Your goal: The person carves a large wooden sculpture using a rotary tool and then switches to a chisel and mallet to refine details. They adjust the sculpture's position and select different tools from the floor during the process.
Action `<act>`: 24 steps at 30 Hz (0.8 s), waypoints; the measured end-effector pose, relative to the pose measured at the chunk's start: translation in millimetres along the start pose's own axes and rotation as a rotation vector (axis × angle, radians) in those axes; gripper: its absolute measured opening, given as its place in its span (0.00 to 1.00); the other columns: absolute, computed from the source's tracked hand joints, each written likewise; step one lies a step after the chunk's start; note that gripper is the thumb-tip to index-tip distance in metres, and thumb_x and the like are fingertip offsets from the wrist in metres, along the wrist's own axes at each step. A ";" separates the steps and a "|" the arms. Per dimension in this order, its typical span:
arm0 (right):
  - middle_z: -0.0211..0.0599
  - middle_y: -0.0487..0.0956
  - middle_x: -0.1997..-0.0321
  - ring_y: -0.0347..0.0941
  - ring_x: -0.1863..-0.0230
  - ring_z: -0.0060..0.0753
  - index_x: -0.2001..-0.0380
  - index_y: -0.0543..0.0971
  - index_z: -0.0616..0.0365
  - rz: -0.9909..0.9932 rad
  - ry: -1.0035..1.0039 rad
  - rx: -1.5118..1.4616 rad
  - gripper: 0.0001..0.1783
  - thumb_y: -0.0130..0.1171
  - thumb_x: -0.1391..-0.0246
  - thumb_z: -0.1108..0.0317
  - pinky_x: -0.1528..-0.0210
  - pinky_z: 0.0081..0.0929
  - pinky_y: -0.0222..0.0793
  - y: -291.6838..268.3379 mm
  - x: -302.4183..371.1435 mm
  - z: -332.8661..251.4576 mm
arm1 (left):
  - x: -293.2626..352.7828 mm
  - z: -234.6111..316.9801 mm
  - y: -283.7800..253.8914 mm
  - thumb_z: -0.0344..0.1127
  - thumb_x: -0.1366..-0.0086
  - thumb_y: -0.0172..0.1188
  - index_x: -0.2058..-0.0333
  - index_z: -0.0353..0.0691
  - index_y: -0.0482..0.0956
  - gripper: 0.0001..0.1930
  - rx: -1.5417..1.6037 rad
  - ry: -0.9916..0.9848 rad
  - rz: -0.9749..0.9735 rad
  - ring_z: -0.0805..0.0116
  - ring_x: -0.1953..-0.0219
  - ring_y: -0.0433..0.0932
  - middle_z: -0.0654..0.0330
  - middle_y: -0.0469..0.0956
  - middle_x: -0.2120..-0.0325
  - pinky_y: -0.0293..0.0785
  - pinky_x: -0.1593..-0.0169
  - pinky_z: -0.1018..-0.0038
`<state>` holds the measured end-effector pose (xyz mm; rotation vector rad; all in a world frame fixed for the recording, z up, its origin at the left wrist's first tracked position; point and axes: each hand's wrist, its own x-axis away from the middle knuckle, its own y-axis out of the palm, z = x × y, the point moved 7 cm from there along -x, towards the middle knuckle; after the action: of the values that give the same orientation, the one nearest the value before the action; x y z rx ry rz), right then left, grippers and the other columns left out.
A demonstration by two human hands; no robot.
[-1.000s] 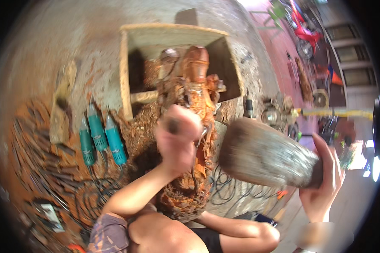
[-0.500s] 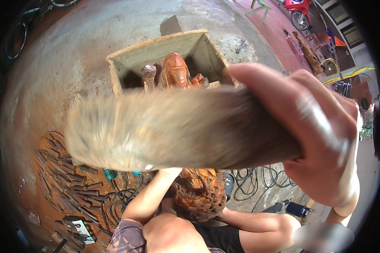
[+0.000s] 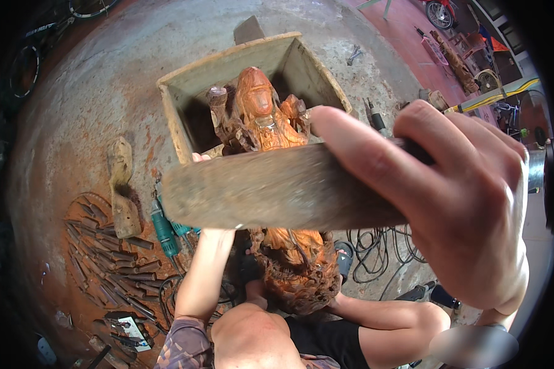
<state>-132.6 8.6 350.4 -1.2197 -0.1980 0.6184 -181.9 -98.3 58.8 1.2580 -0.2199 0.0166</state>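
Note:
My right hand (image 3: 455,184) is wrapped round the dark end of a thick wooden mallet (image 3: 246,190), raised crosswise close to the view. Behind it stretches a reddish-brown wood carving (image 3: 261,104), with a smooth hooded head at the far end and a rough, knotty base near my legs. Beside the carving, my left hand (image 3: 200,158) is mostly hidden by the mallet. Only bent fingertips above its edge and the wrist below it show, so whatever those fingers hold is out of sight.
The carving's head rests in a wooden box (image 3: 228,59). To the left lie a notched wood block (image 3: 122,184), a green power tool (image 3: 164,230) and several chisels (image 3: 114,264). Black cables (image 3: 375,252) coil at right, and a power strip (image 3: 133,332) sits lower left.
The mallet has moved away from the view and looks smaller and less blurred. More of the carving shows, and my left fingertips have come into sight beyond the mallet.

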 end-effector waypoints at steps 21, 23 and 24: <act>0.29 0.71 0.77 0.71 0.79 0.33 0.52 0.82 0.47 0.091 -0.164 0.019 0.32 0.68 0.69 0.68 0.77 0.30 0.67 -19.8 15.7 -9.6 | 45.8 -53.4 -44.3 0.43 0.27 0.54 0.63 0.48 0.69 0.08 -0.022 0.150 -0.066 0.76 0.68 0.72 0.69 0.70 0.75 0.71 0.62 0.75; 0.28 0.71 0.77 0.71 0.79 0.32 0.52 0.82 0.46 0.071 -0.195 0.105 0.31 0.67 0.68 0.67 0.78 0.29 0.66 -22.2 21.2 -12.1 | 33.7 -50.9 -48.0 0.43 0.27 0.54 0.63 0.48 0.69 0.09 -0.054 0.043 -0.107 0.75 0.66 0.73 0.68 0.71 0.74 0.69 0.61 0.75; 0.28 0.71 0.77 0.71 0.79 0.32 0.52 0.82 0.45 0.058 -0.200 0.146 0.31 0.67 0.68 0.66 0.78 0.29 0.66 -22.4 26.9 -11.5 | 28.3 -47.0 -44.7 0.44 0.27 0.54 0.63 0.47 0.69 0.09 -0.078 0.002 -0.133 0.75 0.65 0.73 0.67 0.71 0.73 0.69 0.61 0.74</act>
<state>-97.6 9.2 362.1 -1.0255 -0.2806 0.7928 -141.0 -70.9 8.1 1.1926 -0.1341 -0.1044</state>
